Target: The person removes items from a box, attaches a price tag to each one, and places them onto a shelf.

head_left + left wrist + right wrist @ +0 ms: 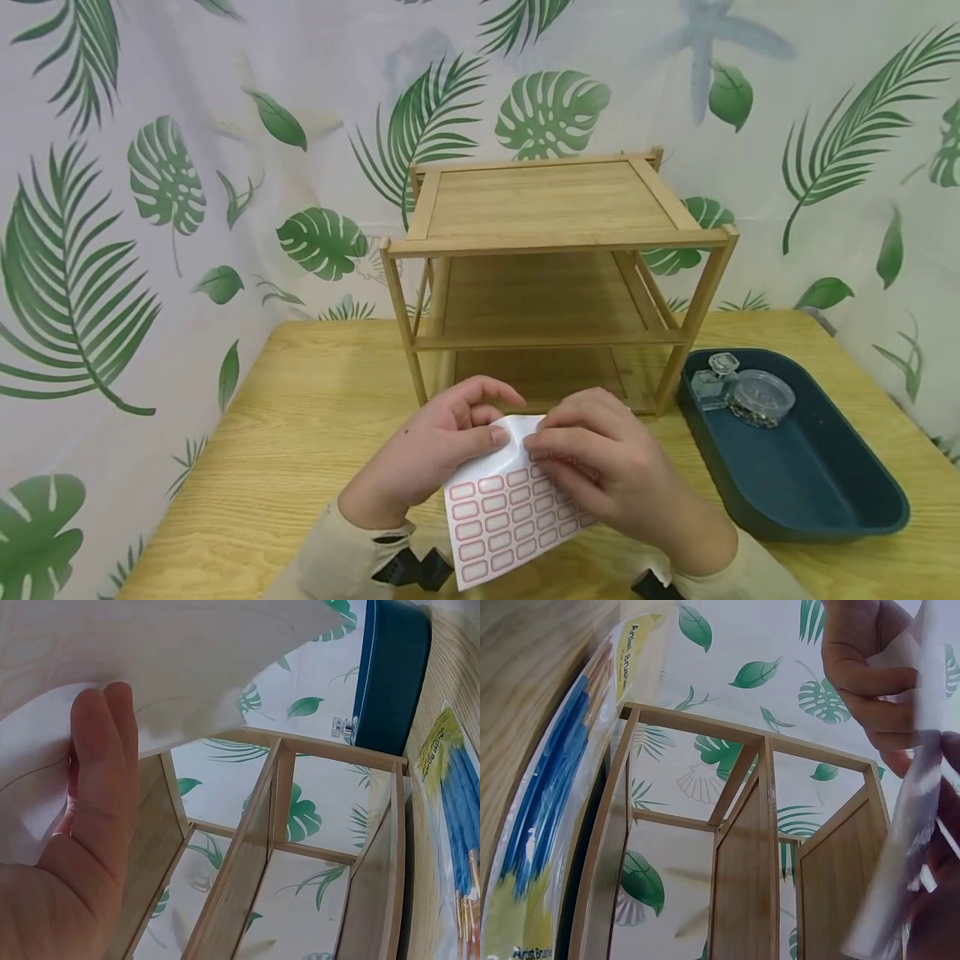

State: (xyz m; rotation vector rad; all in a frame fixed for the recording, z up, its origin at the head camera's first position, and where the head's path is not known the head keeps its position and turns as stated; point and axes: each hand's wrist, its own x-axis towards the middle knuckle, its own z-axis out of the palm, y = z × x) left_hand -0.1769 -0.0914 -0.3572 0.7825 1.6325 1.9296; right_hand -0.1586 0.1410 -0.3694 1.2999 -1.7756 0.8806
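Observation:
A white sheet of red-bordered label stickers (491,527) is held between the two hands, tilted above the table. My left hand (435,446) grips its upper left part, thumb on the printed face and fingers behind. With fingertips and thumb, my right hand (615,458) pinches the upper right part and covers some of the labels. The sheet's top edge bends up between the hands. From the left wrist view, the fingers (101,765) lie against the back of the sheet. Whether a single label is lifted I cannot tell.
A three-tier wooden shelf (562,242) stands behind the hands. To the right, a dark teal basin (810,531) contains a small glass bottle (712,390) and a round clear container (761,398). A plastic pack of blue artist brushes (547,795) lies by the shelf's base.

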